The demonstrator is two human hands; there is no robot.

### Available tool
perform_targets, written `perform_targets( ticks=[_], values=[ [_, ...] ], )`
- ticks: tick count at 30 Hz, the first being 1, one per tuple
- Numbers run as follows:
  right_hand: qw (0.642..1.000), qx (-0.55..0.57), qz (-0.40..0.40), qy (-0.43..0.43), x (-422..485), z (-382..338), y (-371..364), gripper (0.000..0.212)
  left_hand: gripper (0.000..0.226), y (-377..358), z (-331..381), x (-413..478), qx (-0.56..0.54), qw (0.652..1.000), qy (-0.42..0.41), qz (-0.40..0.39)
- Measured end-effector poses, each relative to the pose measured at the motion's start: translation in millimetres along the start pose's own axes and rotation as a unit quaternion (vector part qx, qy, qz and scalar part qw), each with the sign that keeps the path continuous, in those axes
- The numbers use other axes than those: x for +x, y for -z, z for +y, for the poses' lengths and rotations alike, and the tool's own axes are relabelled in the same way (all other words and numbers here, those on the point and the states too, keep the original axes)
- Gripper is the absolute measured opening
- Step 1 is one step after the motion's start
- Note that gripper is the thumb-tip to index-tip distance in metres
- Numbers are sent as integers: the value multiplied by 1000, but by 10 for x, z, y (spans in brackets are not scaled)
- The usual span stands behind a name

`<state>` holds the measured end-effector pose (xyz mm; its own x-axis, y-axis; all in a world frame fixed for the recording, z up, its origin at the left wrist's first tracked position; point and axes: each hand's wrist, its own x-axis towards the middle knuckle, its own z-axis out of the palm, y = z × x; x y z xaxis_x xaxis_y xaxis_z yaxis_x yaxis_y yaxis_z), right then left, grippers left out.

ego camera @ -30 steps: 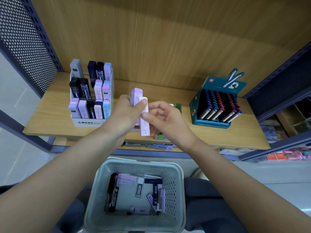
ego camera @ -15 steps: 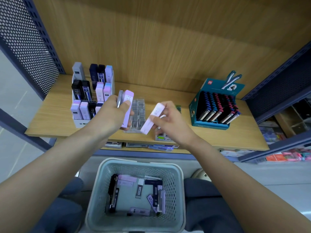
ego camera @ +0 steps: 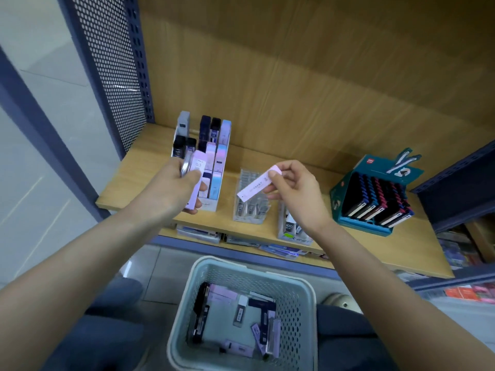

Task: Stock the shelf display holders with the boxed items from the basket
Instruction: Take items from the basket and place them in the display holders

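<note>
My left hand grips a small stack of slim boxes, the front one lilac, in front of the white tiered display holder full of dark, pink and blue boxes. My right hand pinches one lilac-and-white slim box by its upper end, slanted above a clear plastic holder. On my lap below sits the pale green basket with several dark and lilac boxes in it.
The wooden shelf also carries a second clear holder near its front edge and a teal display box of dark packs at right. A perforated blue panel closes the left side. Lower shelves hold more stock.
The view has shifted so the shelf sits further right. My two hands have moved apart; the right hand took one lilac box off the stack and carries it rightward over the clear holder.
</note>
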<state>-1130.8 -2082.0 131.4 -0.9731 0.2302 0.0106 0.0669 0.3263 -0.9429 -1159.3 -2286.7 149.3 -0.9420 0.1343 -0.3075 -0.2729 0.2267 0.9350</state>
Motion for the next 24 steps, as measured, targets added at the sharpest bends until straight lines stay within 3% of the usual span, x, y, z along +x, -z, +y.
perform_targets(
  ticks=[4,8,16,24],
  values=[
    [992,-113,-16,60,150,-171,-318,13,15,315,-36,8,-23,999,-7,26],
    [970,-213,-24,116,371,-256,-658,4,10,553,-20,-35,-42,998,-20,34],
    [914,-377,-120,91,591,-14,-1033,12,11,814,-63,-79,-64,997,-12,32],
    [889,-423,-149,89,598,252,-1183,10,10,952,-89,-60,-72,997,-7,37]
  ],
)
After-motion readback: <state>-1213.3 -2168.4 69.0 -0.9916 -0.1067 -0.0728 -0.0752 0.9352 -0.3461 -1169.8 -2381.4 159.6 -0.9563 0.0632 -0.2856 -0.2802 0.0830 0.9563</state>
